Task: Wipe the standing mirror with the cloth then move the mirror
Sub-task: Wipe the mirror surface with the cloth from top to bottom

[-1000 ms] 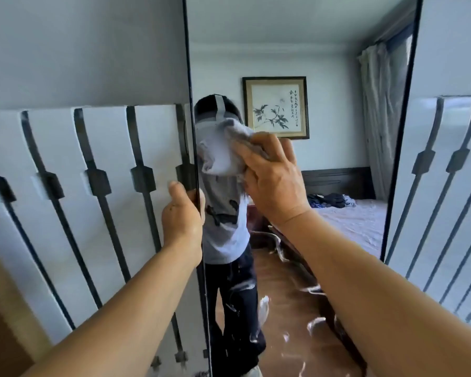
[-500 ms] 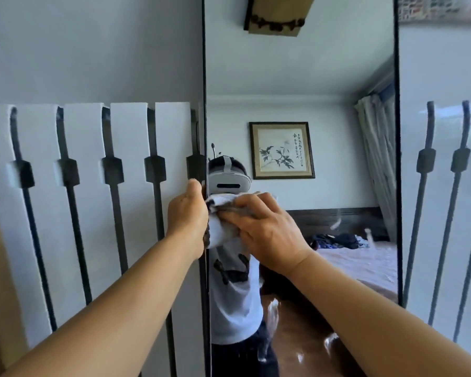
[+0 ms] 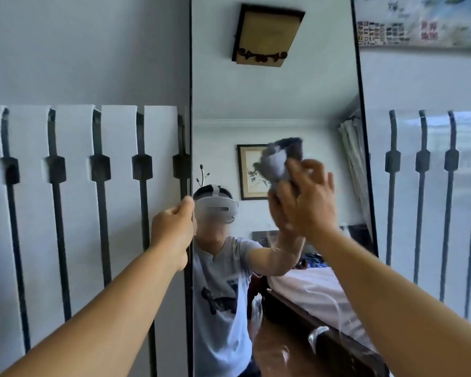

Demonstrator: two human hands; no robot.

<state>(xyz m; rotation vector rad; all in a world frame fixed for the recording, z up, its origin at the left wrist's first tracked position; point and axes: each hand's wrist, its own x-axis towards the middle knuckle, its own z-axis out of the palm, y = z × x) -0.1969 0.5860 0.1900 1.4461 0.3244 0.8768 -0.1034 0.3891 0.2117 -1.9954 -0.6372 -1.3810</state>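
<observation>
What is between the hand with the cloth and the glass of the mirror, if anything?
Nothing visible. The right hand holds the bunched cloth up against the mirror glass, and no other object lies between them. The left hand grips the mirror's left edge, off to the side.

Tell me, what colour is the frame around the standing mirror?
Black: a thin dark frame edges the mirror, seen in the head view, the only one.

Tall standing mirror (image 3: 272, 91): glossy glass, wet streaks and smears toward its lower edge; thin black frame, matt finish. Crumpled grey cloth (image 3: 279, 164) in my right hand (image 3: 307, 205): soft, slightly fuzzy fabric. White slatted panel with dark bars (image 3: 74, 186) behind: smooth, matt painted surface.
</observation>
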